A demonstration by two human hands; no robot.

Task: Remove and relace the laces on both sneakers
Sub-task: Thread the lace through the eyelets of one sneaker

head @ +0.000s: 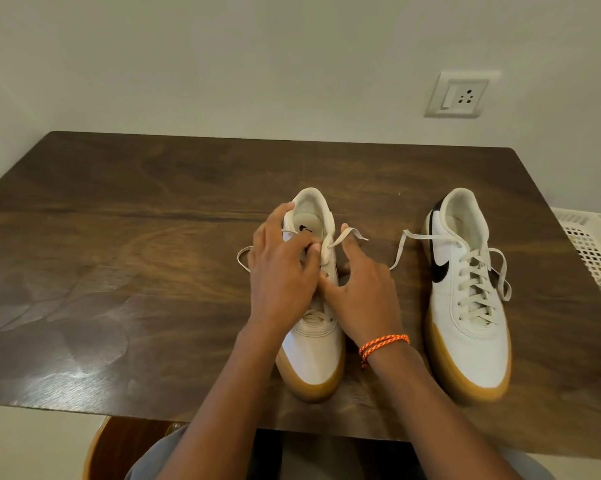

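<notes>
Two white sneakers with gum soles stand on the wooden table, toes toward me. The left sneaker is under both hands. My left hand lies over its eyelets, fingers curled and pinching the cream lace near the top. My right hand touches the sneaker's right side, fingers spread, thumb by the eyelets; the lace's end passes over its fingertip. Another lace end loops out left of my left hand. The right sneaker stands apart, fully laced, its lace ends loose and untied.
A white perforated plastic basket sits off the table's right edge. A wall socket is on the wall behind. A round wooden stool edge shows below the table's near edge, beside my knees.
</notes>
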